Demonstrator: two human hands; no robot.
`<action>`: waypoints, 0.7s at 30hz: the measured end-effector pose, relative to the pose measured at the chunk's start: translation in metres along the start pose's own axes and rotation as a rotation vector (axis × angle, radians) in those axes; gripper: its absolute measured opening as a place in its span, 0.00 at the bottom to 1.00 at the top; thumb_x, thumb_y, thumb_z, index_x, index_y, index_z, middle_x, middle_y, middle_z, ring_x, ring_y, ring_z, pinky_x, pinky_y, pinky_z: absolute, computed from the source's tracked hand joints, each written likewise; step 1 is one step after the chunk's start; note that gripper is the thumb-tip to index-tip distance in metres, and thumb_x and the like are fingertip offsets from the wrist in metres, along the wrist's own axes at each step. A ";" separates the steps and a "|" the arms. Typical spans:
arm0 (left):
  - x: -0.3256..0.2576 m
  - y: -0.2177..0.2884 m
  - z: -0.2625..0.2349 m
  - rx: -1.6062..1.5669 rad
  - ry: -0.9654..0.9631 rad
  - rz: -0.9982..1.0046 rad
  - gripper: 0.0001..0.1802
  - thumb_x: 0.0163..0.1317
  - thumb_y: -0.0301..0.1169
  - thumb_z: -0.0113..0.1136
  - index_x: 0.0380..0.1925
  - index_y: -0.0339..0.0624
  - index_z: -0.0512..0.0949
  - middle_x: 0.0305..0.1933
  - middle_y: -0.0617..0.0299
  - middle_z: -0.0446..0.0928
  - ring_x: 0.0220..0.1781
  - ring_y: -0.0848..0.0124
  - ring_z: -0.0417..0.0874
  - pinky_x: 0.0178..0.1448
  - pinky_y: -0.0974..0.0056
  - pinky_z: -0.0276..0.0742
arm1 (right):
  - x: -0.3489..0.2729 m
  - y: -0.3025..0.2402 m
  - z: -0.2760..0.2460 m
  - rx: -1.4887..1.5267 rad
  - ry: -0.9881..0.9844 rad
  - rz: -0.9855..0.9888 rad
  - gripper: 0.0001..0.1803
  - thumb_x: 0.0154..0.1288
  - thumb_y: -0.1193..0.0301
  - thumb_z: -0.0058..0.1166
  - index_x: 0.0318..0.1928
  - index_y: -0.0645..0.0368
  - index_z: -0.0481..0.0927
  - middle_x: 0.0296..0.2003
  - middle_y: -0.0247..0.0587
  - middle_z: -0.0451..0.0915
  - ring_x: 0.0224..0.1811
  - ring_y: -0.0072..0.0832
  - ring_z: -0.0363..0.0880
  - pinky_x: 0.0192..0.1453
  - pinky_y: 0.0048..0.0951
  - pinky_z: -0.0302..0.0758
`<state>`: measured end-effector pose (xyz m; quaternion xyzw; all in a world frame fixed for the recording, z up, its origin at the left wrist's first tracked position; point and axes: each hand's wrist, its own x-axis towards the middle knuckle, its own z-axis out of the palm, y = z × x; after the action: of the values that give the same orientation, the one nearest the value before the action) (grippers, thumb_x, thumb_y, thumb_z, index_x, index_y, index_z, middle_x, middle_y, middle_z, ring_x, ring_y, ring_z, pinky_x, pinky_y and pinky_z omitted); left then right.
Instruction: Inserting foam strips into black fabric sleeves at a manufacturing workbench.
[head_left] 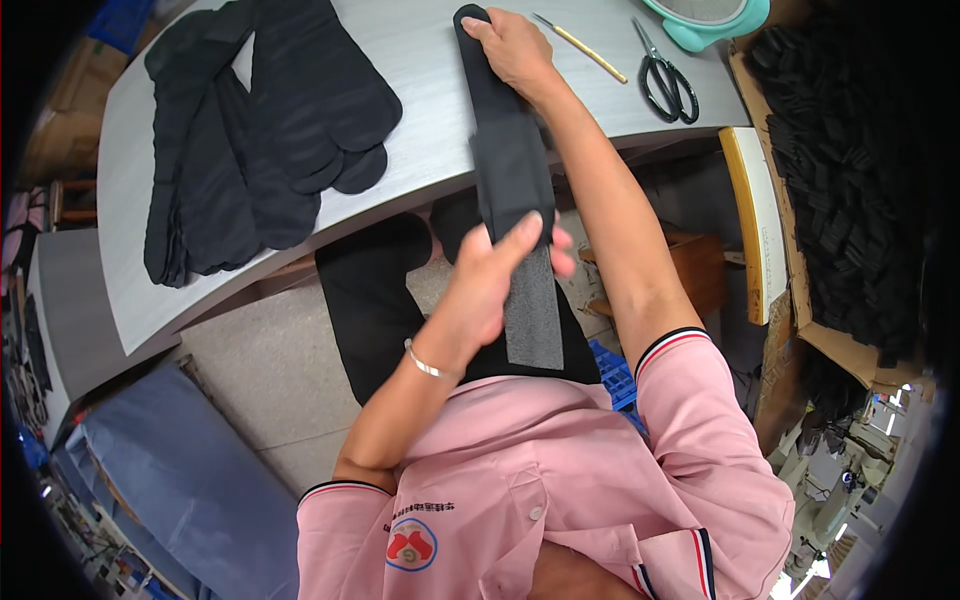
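Observation:
A long black fabric strap stretches between my two hands, from over the table down toward my lap. My right hand grips its rounded far end, the thumb lying on top. Closer to my body, my left hand is closed round the strap's lower part, thumb over the front and fingers behind. Below that hand hangs a rough grey end piece. Just right of my right hand lie a thin tool with a yellow handle and black-handled scissors.
Flat black fabric pieces are piled on the left of the pale curved table. A turquoise-rimmed container stands at the far right edge. Beside the table, a cardboard box holds many black pieces. Blue-grey cloth covers something at lower left.

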<state>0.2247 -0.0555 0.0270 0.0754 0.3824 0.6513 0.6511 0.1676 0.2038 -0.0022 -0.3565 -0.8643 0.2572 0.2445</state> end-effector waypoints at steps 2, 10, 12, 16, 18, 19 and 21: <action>-0.015 -0.006 0.001 -0.045 0.034 -0.060 0.23 0.71 0.41 0.60 0.54 0.32 0.75 0.42 0.57 0.83 0.40 0.68 0.86 0.47 0.63 0.83 | -0.002 -0.002 0.003 -0.006 0.037 -0.029 0.22 0.71 0.54 0.47 0.42 0.62 0.80 0.38 0.59 0.83 0.44 0.56 0.81 0.48 0.52 0.74; -0.003 -0.012 -0.019 -0.532 -0.204 -0.069 0.50 0.70 0.69 0.26 0.67 0.30 0.64 0.64 0.40 0.73 0.66 0.51 0.76 0.70 0.49 0.73 | -0.002 -0.006 0.002 -0.060 0.087 -0.065 0.23 0.73 0.54 0.44 0.41 0.63 0.80 0.38 0.60 0.83 0.44 0.57 0.80 0.48 0.53 0.74; 0.001 -0.016 -0.023 -0.561 -0.172 -0.086 0.51 0.69 0.71 0.27 0.68 0.32 0.64 0.64 0.40 0.73 0.65 0.51 0.76 0.69 0.50 0.74 | -0.002 -0.006 0.003 -0.085 0.094 -0.063 0.23 0.73 0.54 0.44 0.41 0.64 0.80 0.38 0.60 0.83 0.44 0.57 0.80 0.48 0.53 0.74; 0.014 -0.023 -0.029 -0.500 -0.186 -0.055 0.55 0.62 0.76 0.30 0.68 0.36 0.64 0.63 0.44 0.74 0.61 0.54 0.80 0.66 0.52 0.78 | -0.001 -0.006 0.004 -0.095 0.087 -0.046 0.23 0.73 0.54 0.45 0.41 0.64 0.79 0.38 0.60 0.83 0.43 0.57 0.81 0.48 0.53 0.75; 0.021 -0.023 -0.033 -0.460 -0.211 -0.054 0.55 0.62 0.76 0.32 0.67 0.36 0.65 0.62 0.45 0.75 0.59 0.56 0.81 0.64 0.53 0.79 | 0.000 -0.006 0.005 -0.096 0.091 -0.042 0.23 0.73 0.54 0.45 0.41 0.63 0.79 0.38 0.60 0.83 0.43 0.57 0.81 0.47 0.52 0.75; 0.024 -0.023 -0.034 -0.396 -0.194 -0.051 0.55 0.61 0.76 0.34 0.67 0.35 0.66 0.61 0.46 0.76 0.57 0.58 0.83 0.62 0.53 0.81 | 0.000 -0.005 0.005 -0.104 0.099 -0.050 0.22 0.73 0.54 0.45 0.40 0.63 0.79 0.38 0.60 0.83 0.43 0.57 0.81 0.47 0.52 0.75; 0.028 -0.020 -0.035 -0.403 -0.225 -0.057 0.51 0.63 0.73 0.37 0.66 0.35 0.67 0.58 0.48 0.78 0.54 0.60 0.84 0.61 0.54 0.82 | -0.002 -0.005 0.007 -0.116 0.107 -0.057 0.22 0.73 0.54 0.46 0.40 0.63 0.79 0.37 0.60 0.83 0.43 0.57 0.81 0.47 0.52 0.75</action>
<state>0.2157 -0.0473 -0.0202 0.0052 0.1718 0.6832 0.7098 0.1623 0.1978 -0.0045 -0.3584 -0.8733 0.1801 0.2764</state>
